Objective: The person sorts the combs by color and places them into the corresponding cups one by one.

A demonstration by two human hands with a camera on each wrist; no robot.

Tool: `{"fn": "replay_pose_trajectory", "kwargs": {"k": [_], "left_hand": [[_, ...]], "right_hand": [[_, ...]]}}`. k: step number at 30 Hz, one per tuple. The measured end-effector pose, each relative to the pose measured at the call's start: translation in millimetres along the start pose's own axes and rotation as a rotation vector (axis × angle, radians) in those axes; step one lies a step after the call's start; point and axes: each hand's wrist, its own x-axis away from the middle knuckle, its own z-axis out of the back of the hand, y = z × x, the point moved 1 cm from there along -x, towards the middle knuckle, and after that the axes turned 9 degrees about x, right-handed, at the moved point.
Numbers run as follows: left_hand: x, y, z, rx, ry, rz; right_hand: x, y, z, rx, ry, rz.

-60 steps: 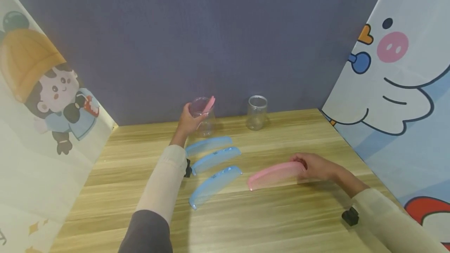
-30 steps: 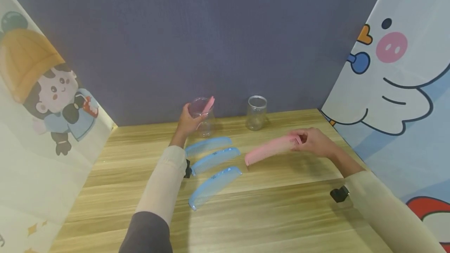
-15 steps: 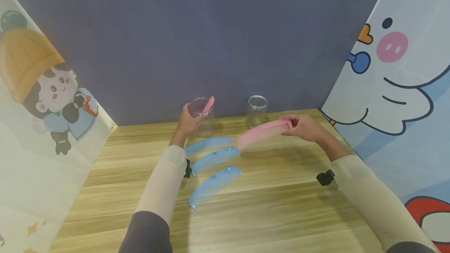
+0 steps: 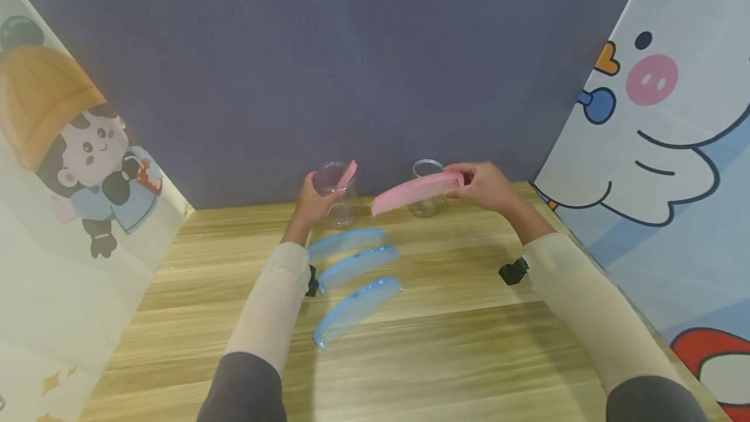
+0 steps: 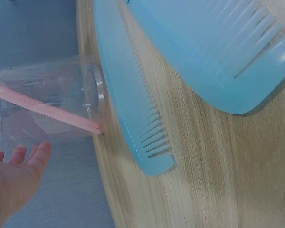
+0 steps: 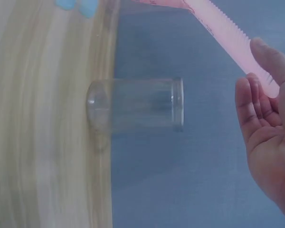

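My left hand [image 4: 313, 204] grips the side of a clear jar [image 4: 342, 215] at the back of the table. A pink comb [image 4: 347, 174] leans inside that jar, its end sticking out above the rim. With thumb and fingers, my right hand [image 4: 483, 185] pinches one end of another pink comb [image 4: 413, 193]. This comb is raised, teeth downward, its free end pointing left towards the left jar. Behind it stands a second clear jar [image 6: 133, 105], partly hidden in the head view, with nothing seen inside. Three blue combs, such as the front one [image 4: 359, 311], lie before the left jar.
The wooden table [image 4: 457, 344] meets a dark grey wall [image 4: 363, 70] right behind both jars. Printed cartoon panels stand on the left and right sides. The middle blue comb [image 4: 359, 266] and the rear one [image 4: 347, 242] lie close to my left forearm.
My right hand has carried the pink comb up from the right part of the table, back and to the left, to in front of the right jar. The left hand keeps its place on its jar.
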Motion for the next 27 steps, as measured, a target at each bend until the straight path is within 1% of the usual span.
{"fn": "replay_pose_trajectory", "kwargs": {"k": [8, 11, 20, 27], "left_hand": [[-0.8, -1.5, -0.8, 0.003, -0.011, 0.017], [-2.1, -1.1, -1.2, 0.005, -0.010, 0.022], [-0.8, 0.5, 0.5, -0.007, -0.025, 0.023], [-1.1, -0.3, 0.3, 0.002, -0.025, 0.023]], "right_hand": [[-20, -16, 4, -0.044, 0.033, -0.037], [-26, -22, 6, -0.054, 0.058, -0.048], [-44, -47, 8, -0.023, 0.110, -0.048], [-59, -67, 2, -0.018, 0.122, -0.035]]}}
